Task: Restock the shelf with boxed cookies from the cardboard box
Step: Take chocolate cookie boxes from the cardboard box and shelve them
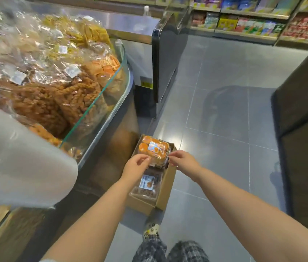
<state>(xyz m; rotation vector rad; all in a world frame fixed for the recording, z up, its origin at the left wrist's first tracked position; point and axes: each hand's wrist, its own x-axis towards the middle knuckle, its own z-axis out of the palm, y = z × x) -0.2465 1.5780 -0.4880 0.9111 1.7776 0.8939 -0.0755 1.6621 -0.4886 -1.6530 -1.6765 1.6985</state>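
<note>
In the head view, the cardboard box sits on the floor at 6 o'clock, and a clear cookie box at its 12 o'clock end is pinched by the left hand at the pack's 7 o'clock corner and the right hand at 4 o'clock.

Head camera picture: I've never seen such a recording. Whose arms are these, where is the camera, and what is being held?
No machine here: a person wears a camera on the head, looking down, so you see their own arms. The left hand and right hand grip a clear box of orange cookies by its near edge, at an open cardboard box on the grey floor. A second cookie box lies inside it. To the left stands a glass-fronted counter piled with bagged snacks.
</note>
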